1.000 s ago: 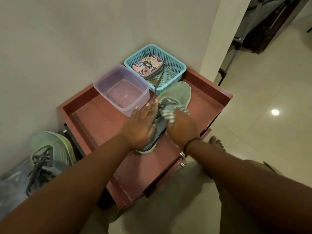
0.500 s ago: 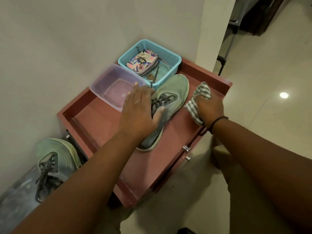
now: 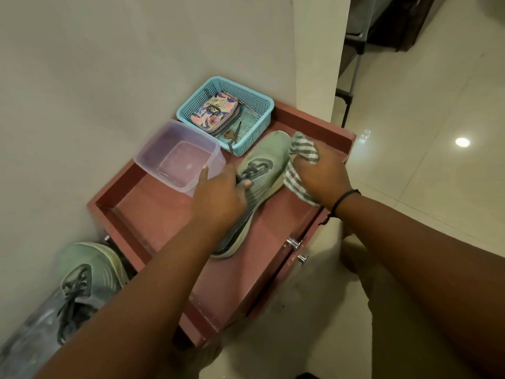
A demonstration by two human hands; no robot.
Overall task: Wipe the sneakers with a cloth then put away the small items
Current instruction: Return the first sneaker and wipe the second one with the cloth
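A pale green sneaker (image 3: pixel 263 170) with grey laces lies on the red cabinet top (image 3: pixel 164 214), toe toward the blue basket. My left hand (image 3: pixel 221 198) presses down on its laces and heel part. My right hand (image 3: pixel 319 173) grips a grey-and-white striped cloth (image 3: pixel 303 149) against the sneaker's right side near the toe. A second green sneaker (image 3: pixel 87 277) sits lower left, beside the cabinet. The blue basket (image 3: pixel 262 105) holds a floral pouch (image 3: pixel 214 112), a thin metal tool and a small brown item.
A clear plastic tub (image 3: pixel 153 151) with a little water stands left of the basket, close to my left hand. The cabinet has a raised rim and drawer knobs (image 3: pixel 293 243) at its front. A wall runs along the left; tiled floor spreads to the right.
My right hand took the cloth off the laces, swung right, and now presses it on the sneaker's right side near the toe. My left hand stays on the sneaker.
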